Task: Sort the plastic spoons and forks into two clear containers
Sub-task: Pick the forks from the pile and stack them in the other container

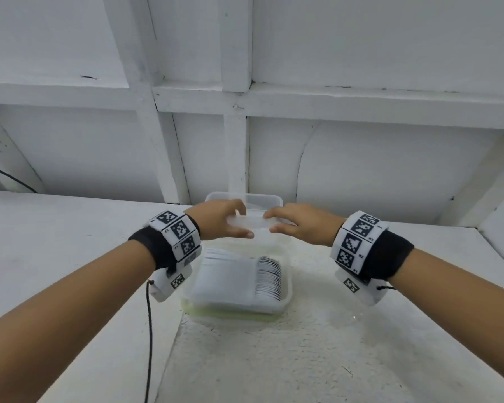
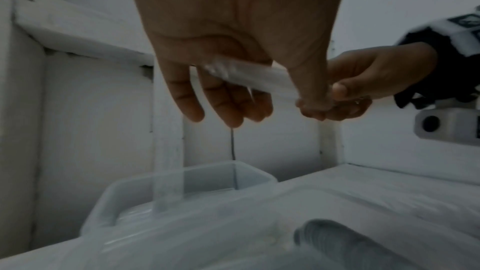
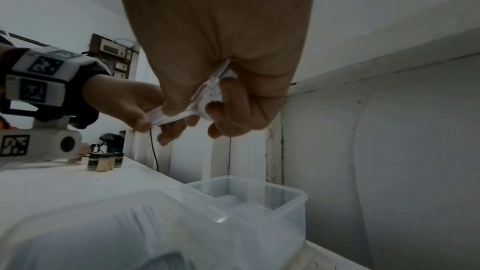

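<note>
Both hands hold one translucent white plastic piece between them in the air; spoon or fork, I cannot tell. My left hand pinches its left end, and my right hand pinches its right end. In the left wrist view the piece runs from under the left hand's thumb to the right hand. Below the hands stands a clear container with a stack of white plastic cutlery. A second clear container stands behind it against the wall; its contents are unclear.
A white panelled wall rises right behind the far container. A black cable hangs by my left forearm. Small bottles stand on the white surface far to the left.
</note>
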`<action>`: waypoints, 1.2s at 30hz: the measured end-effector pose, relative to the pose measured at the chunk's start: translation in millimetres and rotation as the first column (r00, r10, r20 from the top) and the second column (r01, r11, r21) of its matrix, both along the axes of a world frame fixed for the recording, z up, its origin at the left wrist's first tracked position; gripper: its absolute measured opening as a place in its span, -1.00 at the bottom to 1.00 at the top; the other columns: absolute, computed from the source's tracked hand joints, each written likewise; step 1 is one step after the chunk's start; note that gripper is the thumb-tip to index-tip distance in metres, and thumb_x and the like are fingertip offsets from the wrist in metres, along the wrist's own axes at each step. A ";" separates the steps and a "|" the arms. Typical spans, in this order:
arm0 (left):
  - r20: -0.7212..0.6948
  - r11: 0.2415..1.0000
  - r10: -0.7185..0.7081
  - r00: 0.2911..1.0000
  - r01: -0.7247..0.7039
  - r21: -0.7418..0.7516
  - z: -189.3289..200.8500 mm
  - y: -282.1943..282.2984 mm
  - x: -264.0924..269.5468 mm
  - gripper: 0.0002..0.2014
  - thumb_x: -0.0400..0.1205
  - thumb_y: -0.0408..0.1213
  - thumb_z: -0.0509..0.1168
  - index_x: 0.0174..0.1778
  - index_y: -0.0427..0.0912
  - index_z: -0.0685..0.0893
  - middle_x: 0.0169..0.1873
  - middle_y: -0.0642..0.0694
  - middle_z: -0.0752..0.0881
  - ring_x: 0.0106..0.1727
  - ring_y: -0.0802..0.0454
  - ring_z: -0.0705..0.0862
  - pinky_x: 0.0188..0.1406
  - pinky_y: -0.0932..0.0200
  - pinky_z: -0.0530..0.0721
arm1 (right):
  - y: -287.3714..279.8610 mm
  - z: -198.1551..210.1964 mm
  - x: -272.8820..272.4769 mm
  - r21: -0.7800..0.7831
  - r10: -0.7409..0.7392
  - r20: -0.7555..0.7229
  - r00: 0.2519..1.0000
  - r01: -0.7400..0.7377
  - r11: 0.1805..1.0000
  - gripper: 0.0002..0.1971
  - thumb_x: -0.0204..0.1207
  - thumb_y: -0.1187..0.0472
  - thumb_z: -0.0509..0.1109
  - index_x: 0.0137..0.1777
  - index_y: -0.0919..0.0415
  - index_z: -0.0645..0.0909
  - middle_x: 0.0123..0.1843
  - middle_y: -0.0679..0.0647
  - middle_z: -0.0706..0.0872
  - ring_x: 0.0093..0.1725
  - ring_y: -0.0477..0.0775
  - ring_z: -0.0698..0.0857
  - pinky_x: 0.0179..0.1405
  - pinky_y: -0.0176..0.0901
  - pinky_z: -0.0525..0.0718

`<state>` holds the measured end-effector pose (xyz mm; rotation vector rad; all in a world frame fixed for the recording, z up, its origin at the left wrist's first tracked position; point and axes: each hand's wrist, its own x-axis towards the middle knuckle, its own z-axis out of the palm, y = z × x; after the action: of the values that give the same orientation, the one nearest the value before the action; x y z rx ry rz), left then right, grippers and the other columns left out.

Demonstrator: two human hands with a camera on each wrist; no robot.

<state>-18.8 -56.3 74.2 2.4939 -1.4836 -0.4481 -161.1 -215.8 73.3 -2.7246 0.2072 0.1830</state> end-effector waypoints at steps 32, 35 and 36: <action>-0.371 0.877 0.465 0.804 -0.476 0.069 -92.5 -9.0 118.8 -0.75 0.71 -0.19 0.15 0.21 -0.25 0.52 0.10 -0.14 0.73 -0.12 -0.02 0.73 -0.35 0.30 0.50 | -25.6 -88.1 139.4 -0.179 -0.197 -0.262 0.945 0.153 0.972 -0.58 0.58 -0.09 0.25 0.43 -0.06 0.46 0.41 0.20 0.42 0.36 0.24 0.48 0.40 0.01 0.40; -0.372 0.874 0.471 0.800 -0.480 0.074 -92.6 -9.2 118.5 -0.76 0.71 -0.20 0.14 0.21 -0.24 0.52 0.11 -0.14 0.73 -0.14 -0.01 0.73 -0.34 0.30 0.51 | -24.7 -87.7 139.3 -0.072 -0.166 -0.254 0.953 0.152 0.986 -0.52 0.57 -0.03 0.30 0.48 0.04 0.43 0.45 0.14 0.47 0.39 0.15 0.50 0.38 -0.09 0.39; -0.374 0.873 0.473 0.798 -0.483 0.074 -92.6 -9.0 118.4 -0.75 0.71 -0.20 0.15 0.22 -0.24 0.52 0.11 -0.14 0.73 -0.15 -0.01 0.73 -0.34 0.30 0.51 | -24.4 -87.7 138.7 -0.042 -0.164 -0.242 0.956 0.158 0.987 -0.51 0.57 -0.01 0.31 0.48 0.08 0.42 0.44 0.13 0.50 0.38 0.12 0.51 0.36 -0.11 0.40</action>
<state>99.6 -65.3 -18.4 2.4507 -0.6711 -0.7527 -22.4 -240.1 -14.4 -2.6859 0.5023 0.4739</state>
